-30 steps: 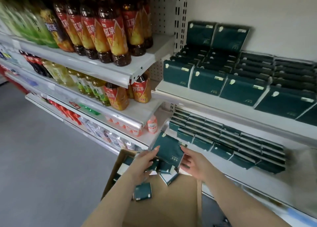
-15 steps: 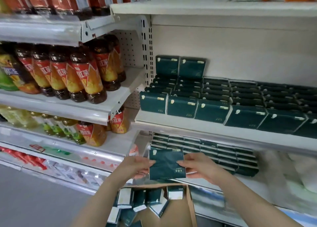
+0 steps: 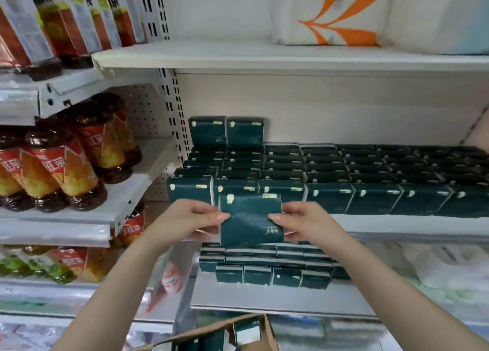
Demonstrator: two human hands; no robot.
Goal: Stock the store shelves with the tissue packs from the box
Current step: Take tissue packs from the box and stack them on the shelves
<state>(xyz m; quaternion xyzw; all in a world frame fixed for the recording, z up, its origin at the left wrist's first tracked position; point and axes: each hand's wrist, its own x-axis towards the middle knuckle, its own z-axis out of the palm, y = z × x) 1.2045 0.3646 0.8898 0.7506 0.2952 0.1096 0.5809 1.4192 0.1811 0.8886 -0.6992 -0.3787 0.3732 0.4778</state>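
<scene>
1. White store shelves fill our view. Tea bottles (image 3: pixel 66 170) stand at 9 o'clock, and the middle shelf (image 3: pixel 397 225) at 3 o'clock carries rows of dark green stocked packs (image 3: pixel 370 181).
2. We hold one tissue pack (image 3: pixel 251 218) upright at the centre, just in front of the front row and above the box (image 3: pixel 268 332) at 6 o'clock.
3. Our left hand (image 3: pixel 190 221) pinches its left edge and our right hand (image 3: pixel 304 222) its right edge, fingers curled behind and thumbs on the face.
4. We judge this to be the placing step. Next the pack needs a free spot, perhaps on top of the front row, where we set it square and let go.
</scene>
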